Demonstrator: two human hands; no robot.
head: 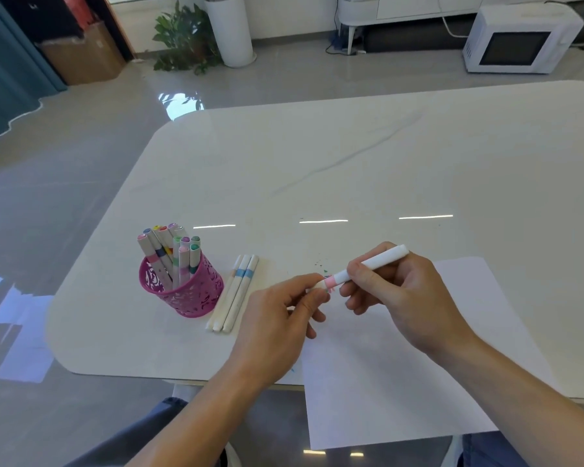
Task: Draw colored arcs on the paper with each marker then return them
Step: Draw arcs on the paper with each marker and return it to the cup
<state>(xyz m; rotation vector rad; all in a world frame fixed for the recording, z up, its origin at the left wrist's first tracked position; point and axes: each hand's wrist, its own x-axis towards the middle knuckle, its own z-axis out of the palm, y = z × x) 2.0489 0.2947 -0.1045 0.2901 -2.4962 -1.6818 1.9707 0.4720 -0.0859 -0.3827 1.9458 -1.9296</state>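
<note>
From the head camera, the right hand [402, 294] has its fingers [356, 269] clamped on the white barrel of a pink-banded marker [368, 266], held above the near-left corner of the paper [418, 382]. The left hand [280, 325] pinches the marker's cap end, fingers closed on it. Left of the paper, three markers [233, 294] lie side by side on the counter [351, 163], just beside a pink mesh cup [186, 291] full of upright markers.
</note>
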